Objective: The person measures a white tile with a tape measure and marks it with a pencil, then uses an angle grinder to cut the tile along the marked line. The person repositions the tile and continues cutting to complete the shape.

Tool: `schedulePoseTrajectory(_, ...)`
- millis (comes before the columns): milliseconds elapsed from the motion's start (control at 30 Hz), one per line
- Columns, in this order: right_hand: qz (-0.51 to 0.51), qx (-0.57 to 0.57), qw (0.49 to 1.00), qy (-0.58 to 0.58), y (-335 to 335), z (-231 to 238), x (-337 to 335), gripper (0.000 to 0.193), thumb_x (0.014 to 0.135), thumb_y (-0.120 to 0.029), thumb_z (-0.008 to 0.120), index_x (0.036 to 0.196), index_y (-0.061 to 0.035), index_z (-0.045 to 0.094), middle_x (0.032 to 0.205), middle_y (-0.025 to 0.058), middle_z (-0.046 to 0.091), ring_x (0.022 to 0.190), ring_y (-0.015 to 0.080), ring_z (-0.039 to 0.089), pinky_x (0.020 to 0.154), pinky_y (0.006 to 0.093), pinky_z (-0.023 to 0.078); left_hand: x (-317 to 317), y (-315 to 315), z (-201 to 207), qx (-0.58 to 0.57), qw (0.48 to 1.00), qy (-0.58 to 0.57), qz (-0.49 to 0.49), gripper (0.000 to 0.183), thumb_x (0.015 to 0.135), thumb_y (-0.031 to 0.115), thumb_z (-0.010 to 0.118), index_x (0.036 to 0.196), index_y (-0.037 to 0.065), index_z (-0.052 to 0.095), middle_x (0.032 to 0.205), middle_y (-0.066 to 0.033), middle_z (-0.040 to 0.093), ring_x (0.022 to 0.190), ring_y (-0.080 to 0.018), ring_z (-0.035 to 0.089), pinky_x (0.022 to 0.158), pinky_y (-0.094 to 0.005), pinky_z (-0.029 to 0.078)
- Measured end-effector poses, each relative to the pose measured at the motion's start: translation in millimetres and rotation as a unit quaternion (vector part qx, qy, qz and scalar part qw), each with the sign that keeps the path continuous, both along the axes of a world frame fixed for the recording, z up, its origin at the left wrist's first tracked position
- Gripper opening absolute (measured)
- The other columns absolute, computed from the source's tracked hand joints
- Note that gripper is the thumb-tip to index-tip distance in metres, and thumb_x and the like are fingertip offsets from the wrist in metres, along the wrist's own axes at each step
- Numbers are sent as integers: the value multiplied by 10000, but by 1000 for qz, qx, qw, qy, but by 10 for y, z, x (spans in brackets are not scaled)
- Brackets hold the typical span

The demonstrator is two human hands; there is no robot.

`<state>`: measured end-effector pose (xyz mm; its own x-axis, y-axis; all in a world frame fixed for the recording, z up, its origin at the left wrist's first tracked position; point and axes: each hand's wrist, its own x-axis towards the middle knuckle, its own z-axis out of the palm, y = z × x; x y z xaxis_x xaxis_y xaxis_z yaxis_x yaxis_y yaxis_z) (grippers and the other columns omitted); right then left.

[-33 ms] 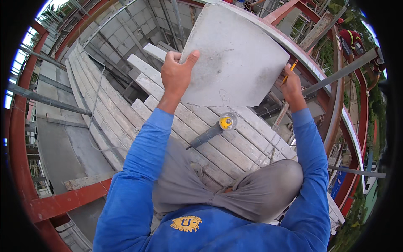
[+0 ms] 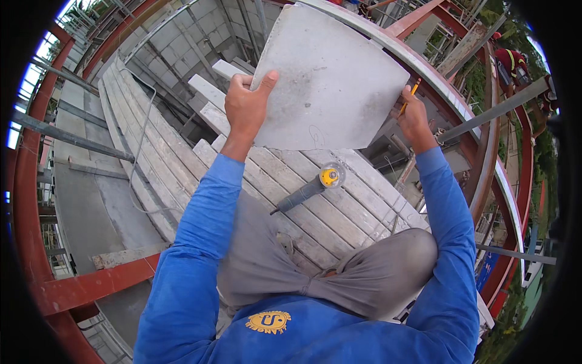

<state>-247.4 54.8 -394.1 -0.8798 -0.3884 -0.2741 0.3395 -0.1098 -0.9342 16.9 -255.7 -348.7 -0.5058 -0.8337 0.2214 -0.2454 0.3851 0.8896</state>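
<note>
Far left: grey steel tubes (image 2: 57, 136) and a red steel beam (image 2: 91, 285) frame the scaffold edge; a thin grey cable (image 2: 140, 139) trails along the planks toward the far end

Plank deck (image 2: 182, 164): weathered boards side by side, the platform the person sits on, grey-trousered knee (image 2: 388, 267) bent up near right

Left hand (image 2: 245, 109): grip closed on the left edge of the grey board (image 2: 330, 76), thumb over the front face, fingers wrapped behind. My read: it carries the board's weight and keeps it tilted up facing the person

The grey board itself: flat, roughly square cement-type sheet, held in the air above the deck, centre-far, touching nothing but the two hands. A faint pencil mark shows near its lower edge

Angle grinder (image 2: 312, 187): lies on the planks just below the board, yellow hub to the right, dark handle pointing near-left. Parked flat between the arms, within reach, nobody holding it

Right hand (image 2: 415, 118): grip closed around a pencil (image 2: 410, 95), orange, tip up, and resting against the board's right edge. Looks like it steadies that side while keeping the pencil ready

Far right: red curved rail (image 2: 485, 176), another person in red top (image 2: 512, 64) well apart beyond it

Containers: none visible in this view, no bucket, box or tray on the deck
</note>
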Motion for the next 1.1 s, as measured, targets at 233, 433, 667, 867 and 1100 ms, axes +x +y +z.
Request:
schedulePoseTrajectory(233,120,94,988,-7,-2073,-569,299,558,1163,-481,479,1446,-11,577,1392,125,656,1295,302,612,1120,603,450,1082,-1129,-952,65,988,22,141,674,894,607,859,1031,-19,652,975,-117,703,882,-205,655,825,-382,549)
schedulePoseTrajectory(433,162,264,951,-10,-2587,-1726,818,671,1111,-560,542,1426,30,593,1292,155,653,1137,293,608,899,505,506,1931,-954,-2323,200,956,9,214,620,924,544,856,1012,-32,643,997,-124,692,918,-204,635,861,-361,532)
schedulePoseTrajectory(667,193,362,912,-15,-2522,-2827,1012,664,1094,-513,544,1338,94,659,1321,292,715,1249,429,677,997,491,521,2306,-668,-3104,274,926,-129,224,701,926,589,820,1023,-89,671,1030,-188,730,945,-234,664,880,-396,546)
schedulePoseTrajectory(867,190,358,914,13,-2805,-2923,1268,626,1104,-490,509,1322,74,671,1291,298,721,1225,457,677,978,507,525,2484,-939,-3572,329,906,-156,215,714,950,608,781,931,-100,696,965,-188,732,885,-220,646,825,-419,536)
schedulePoseTrajectory(1100,219,237,946,-8,-3166,-2411,1195,680,1119,-553,506,1517,-7,585,1416,175,663,1322,276,585,1140,391,420,2254,-1002,-3805,442,841,57,306,558,979,518,798,883,-21,693,922,-79,686,805,-168,572,707,-385,486)
